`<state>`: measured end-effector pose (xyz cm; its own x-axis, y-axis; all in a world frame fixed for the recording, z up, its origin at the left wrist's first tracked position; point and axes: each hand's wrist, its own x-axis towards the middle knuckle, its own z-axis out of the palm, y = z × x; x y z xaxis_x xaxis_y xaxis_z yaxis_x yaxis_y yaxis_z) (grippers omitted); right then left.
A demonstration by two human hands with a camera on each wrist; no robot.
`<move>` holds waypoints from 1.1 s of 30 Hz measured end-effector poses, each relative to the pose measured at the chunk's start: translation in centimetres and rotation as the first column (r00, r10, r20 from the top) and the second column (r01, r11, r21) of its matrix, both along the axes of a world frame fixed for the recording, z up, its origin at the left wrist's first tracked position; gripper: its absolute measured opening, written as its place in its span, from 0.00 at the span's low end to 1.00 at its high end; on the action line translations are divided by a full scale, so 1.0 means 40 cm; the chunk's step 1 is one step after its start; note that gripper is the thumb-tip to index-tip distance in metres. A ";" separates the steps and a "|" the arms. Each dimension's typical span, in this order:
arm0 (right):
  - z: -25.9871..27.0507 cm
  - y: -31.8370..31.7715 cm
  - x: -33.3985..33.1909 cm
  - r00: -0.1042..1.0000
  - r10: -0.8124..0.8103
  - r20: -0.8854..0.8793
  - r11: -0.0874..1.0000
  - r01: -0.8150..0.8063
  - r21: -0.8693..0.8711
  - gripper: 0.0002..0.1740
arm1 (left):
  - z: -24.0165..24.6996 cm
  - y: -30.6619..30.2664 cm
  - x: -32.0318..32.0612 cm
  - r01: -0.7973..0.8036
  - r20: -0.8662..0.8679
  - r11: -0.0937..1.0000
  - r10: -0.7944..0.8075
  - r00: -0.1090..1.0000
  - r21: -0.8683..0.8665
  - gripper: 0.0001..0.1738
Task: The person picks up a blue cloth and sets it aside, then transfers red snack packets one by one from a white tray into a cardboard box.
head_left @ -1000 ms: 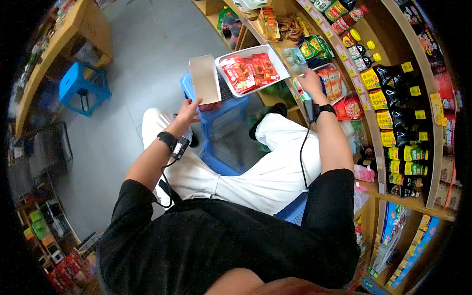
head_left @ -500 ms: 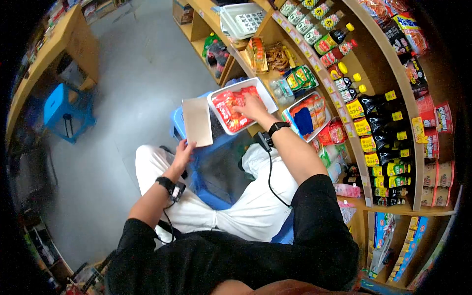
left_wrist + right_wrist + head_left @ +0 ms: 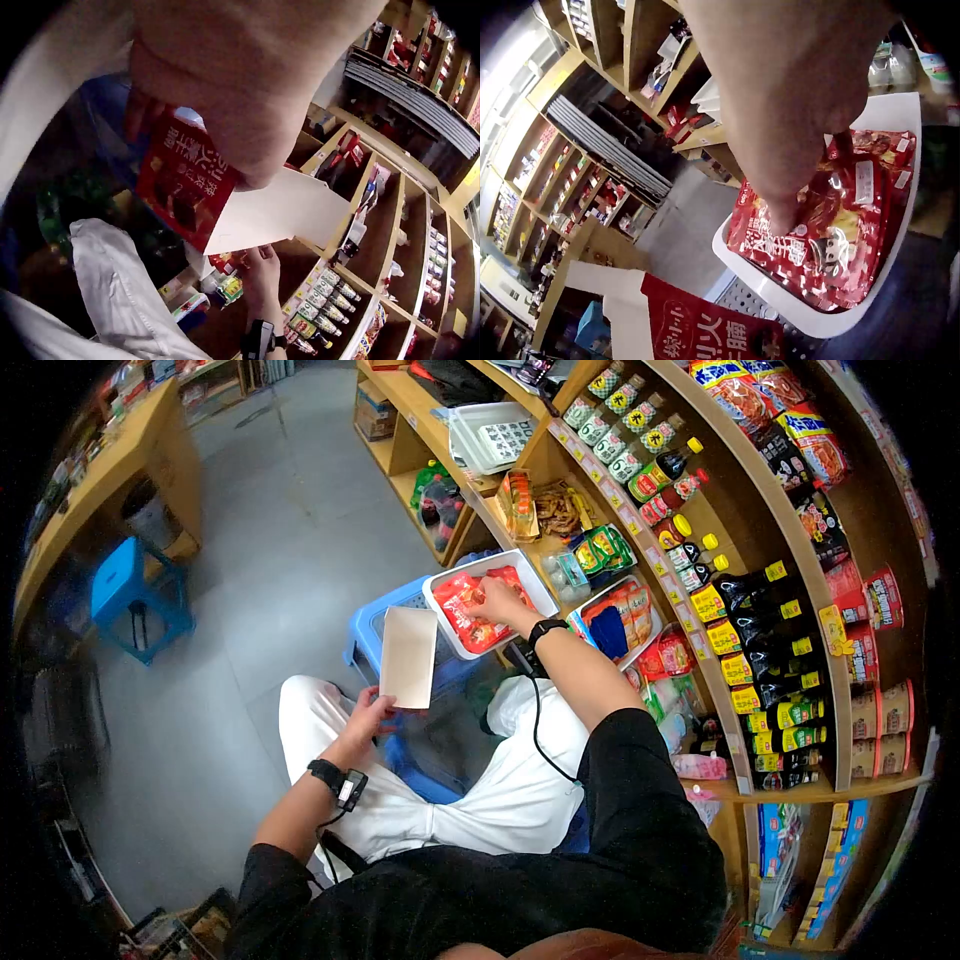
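My left hand (image 3: 370,718) grips the near end of an open cardboard box (image 3: 408,660), pale inside. Its red printed outside shows in the left wrist view, with thumb and fingers on either side of the box (image 3: 184,180). My right hand (image 3: 505,606) is inside a white tray (image 3: 541,590) of red snack packets (image 3: 455,598), its fingers curled down onto them. Close up in the right wrist view, thumb and fingers pinch the upper red packet (image 3: 847,247); part of that grip is hidden behind the hand.
Under the tray stands a blue stool (image 3: 372,622). To the right, a second tray of orange-red packets (image 3: 632,610) sits on the wooden shelf, with rows of sauce bottles (image 3: 745,600) behind it. Another blue stool (image 3: 140,600) is on the floor at the left.
My right hand has left the side tray at the shelf and moved left onto the red packets in the white tray. My left hand has taken hold of the box, which now stands tilted toward me.
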<state>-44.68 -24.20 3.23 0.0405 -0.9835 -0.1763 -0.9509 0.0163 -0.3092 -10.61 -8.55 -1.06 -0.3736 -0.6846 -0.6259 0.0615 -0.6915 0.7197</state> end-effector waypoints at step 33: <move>0.212 0.120 0.104 0.092 -0.142 0.986 0.982 -0.115 0.153 0.20 | -0.074 0.039 -0.002 -0.004 0.115 0.996 0.014 0.993 -0.087 0.53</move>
